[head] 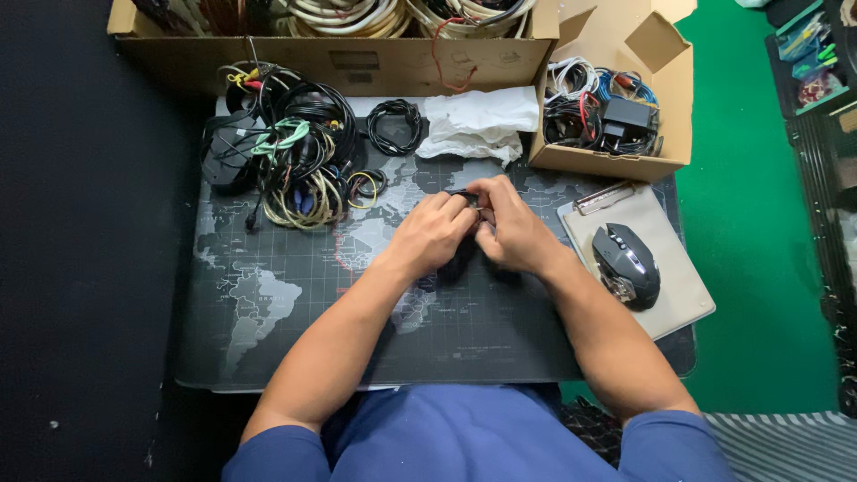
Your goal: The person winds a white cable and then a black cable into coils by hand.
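Observation:
My left hand (433, 234) and my right hand (511, 228) meet over the middle of a dark world-map desk mat (268, 303). Both pinch a small black cable (463, 194) that shows only at the fingertips; most of it is hidden by the fingers. A tangled heap of black, white and green cables (290, 156) lies to the left of my hands. A small coiled black cable (394, 126) sits apart just behind them.
A long cardboard box (357, 62) of cables lines the back. A smaller open box (607, 120) with wires and a black adapter is at back right. White crumpled paper (478, 125) lies between. A black mouse (627, 264) rests on a beige pad (683, 290).

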